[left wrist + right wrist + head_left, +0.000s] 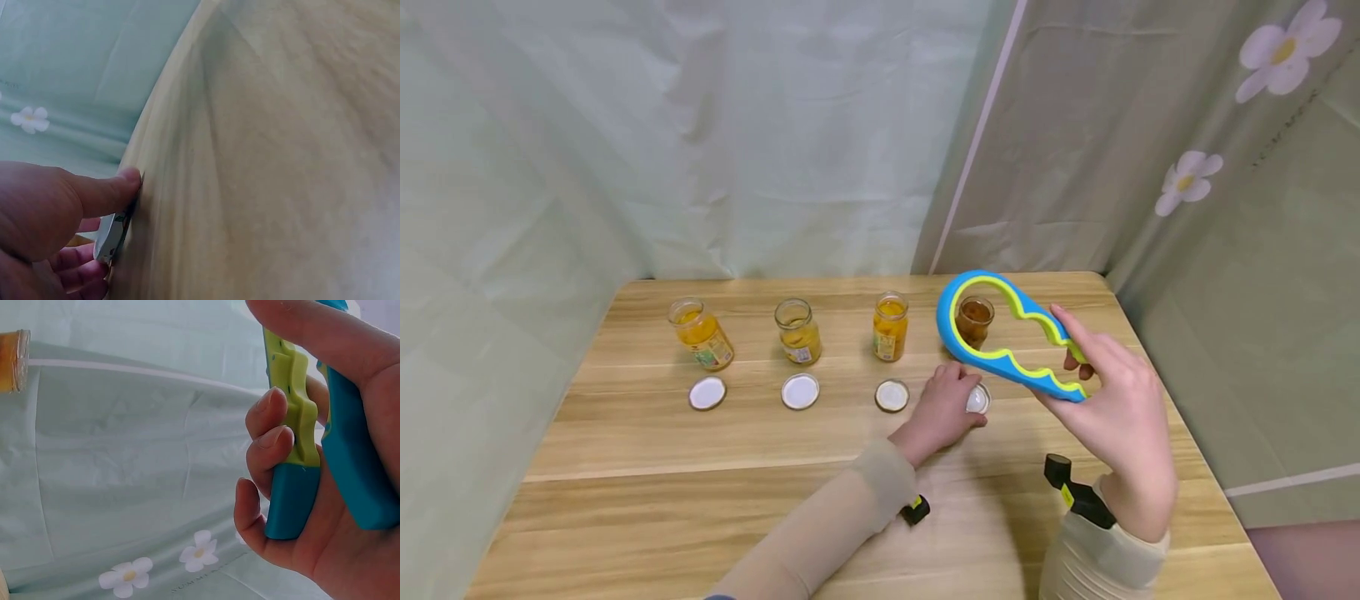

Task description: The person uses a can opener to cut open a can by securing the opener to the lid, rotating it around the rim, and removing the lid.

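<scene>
My right hand grips the handles of a blue and lime-green jar opener, held up above the table. In the right wrist view its fingers curl round the ribbed handle. Low at the tabletop, my left hand pinches a round jar lid by its edge, thumb on one side and fingers on the other. The left wrist view shows that lid tilted against the wood. Behind the opener's loop stands an uncapped jar with dark brown contents, partly hidden by it.
Three uncapped glass jars of yellow-orange fruit, a left one, a middle one and a right one, line the back. In front of them lie a white lid, another lid and a third lid. Curtains hang around the wooden table.
</scene>
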Demonstrator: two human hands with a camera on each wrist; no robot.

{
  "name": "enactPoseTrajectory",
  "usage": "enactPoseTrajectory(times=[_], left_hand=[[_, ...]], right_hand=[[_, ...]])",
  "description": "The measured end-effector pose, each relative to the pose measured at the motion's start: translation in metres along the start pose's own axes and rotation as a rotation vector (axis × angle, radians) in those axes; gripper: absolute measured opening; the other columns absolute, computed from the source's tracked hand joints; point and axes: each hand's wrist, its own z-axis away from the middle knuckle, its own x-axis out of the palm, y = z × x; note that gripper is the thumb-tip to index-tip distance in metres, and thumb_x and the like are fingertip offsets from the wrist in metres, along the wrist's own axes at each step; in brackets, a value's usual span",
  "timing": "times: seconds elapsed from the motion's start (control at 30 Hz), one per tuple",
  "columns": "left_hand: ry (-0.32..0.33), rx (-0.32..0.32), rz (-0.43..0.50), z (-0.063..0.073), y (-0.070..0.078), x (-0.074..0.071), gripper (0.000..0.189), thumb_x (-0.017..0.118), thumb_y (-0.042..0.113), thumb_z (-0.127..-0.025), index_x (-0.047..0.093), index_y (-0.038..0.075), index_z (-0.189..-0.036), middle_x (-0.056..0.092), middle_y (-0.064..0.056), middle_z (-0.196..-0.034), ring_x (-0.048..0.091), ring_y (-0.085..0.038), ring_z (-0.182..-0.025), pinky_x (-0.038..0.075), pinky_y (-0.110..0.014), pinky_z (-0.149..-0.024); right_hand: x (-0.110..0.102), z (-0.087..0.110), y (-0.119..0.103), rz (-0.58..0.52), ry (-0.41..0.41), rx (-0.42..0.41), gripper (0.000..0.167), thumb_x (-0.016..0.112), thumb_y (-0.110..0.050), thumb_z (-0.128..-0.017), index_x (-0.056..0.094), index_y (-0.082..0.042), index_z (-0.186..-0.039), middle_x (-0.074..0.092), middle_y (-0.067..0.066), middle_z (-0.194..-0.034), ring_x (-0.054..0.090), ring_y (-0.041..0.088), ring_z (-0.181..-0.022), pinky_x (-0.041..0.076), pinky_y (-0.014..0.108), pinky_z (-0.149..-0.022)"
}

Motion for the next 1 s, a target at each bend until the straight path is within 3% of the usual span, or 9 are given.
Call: enactPoseTrajectory(times=[0.27,0.6,1.0], left_hand=[[0.035,0.015,-0.006,0.0031,0.0025,0.0024,0.068,0.089,0.041,-0.089,0.063,0.019,-0.147,0.054,-0.003,-0.121,0.047,-0.020,-0.111,0.045,-0.033,-0.088],[0.039,-0.008,0.037,0.0037,0.0038,0.0032,0.075,0.089,0.043,-0.088,0.060,0.021,-0.153,0.056,-0.004,-0.137,0.049,-0.022,-0.121,0.046,-0.039,-0.098],[0.036,0.006,0.062,0.0067,0.0011,-0.0022,0.080,0.089,0.048,-0.088,0.056,0.021,-0.156,0.057,-0.003,-0.144,0.051,-0.023,-0.128,0.047,-0.042,-0.104]], right_hand=[[-0.0003,-0.0003,-0.0011,0.017,-0.022,0.009,0.088,0.099,-0.013,-0.067,0.067,-0.022,-0.148,0.061,-0.002,-0.082,0.052,0.013,-0.075,0.038,0.028,-0.068],[-0.0002,0.0005,-0.0005,0.023,-0.038,0.013,0.089,0.098,-0.013,-0.067,0.066,-0.024,-0.149,0.060,-0.005,-0.083,0.052,0.013,-0.075,0.037,0.028,-0.067],[0.0011,0.0001,0.0007,0.007,-0.036,0.020,0.091,0.100,-0.011,-0.066,0.066,-0.021,-0.149,0.060,-0.002,-0.083,0.052,0.012,-0.076,0.038,0.026,-0.069]])
